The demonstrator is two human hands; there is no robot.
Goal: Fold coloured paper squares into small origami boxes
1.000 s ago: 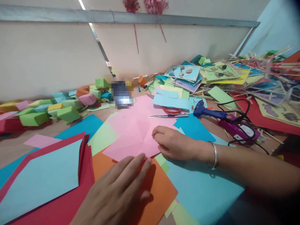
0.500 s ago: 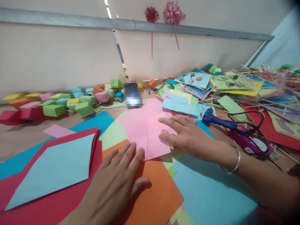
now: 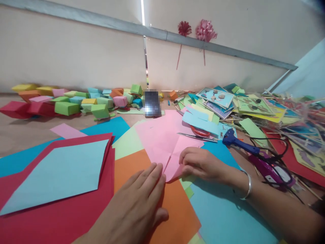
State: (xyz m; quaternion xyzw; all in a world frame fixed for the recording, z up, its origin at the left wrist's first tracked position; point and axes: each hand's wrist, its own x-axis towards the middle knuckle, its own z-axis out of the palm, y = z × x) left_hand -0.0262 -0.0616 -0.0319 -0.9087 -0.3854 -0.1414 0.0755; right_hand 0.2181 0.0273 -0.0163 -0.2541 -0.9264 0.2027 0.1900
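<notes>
A pink sheet of paper [image 3: 158,135] with a crease or slit running toward its near end lies in front of me. My right hand [image 3: 199,162] has its fingers curled in at the sheet's right part, pinching it, and that part looks slightly raised. My left hand [image 3: 142,200] rests flat, palm down, on an orange sheet [image 3: 177,206], its fingertips at the pink sheet's near corner. Just beyond my right hand lies a thin metal blade [image 3: 195,137] beside a red loop-shaped handle [image 3: 199,131], partly under pale blue paper strips [image 3: 199,122].
Red sheets [image 3: 63,223] with a light blue folded sheet [image 3: 63,169] lie at left. Colored paper boxes [image 3: 67,107] line the wall. A blue-and-purple glue gun [image 3: 241,144] with a black cord lies at right, near piled cards and sticks. A blurred-out device [image 3: 151,103] stands at the back.
My right hand's fingers have gone from spread on the pink sheet to curled and pinching it, moving nearer me. The sheet's right part has shifted, showing more blade. The view has turned slightly.
</notes>
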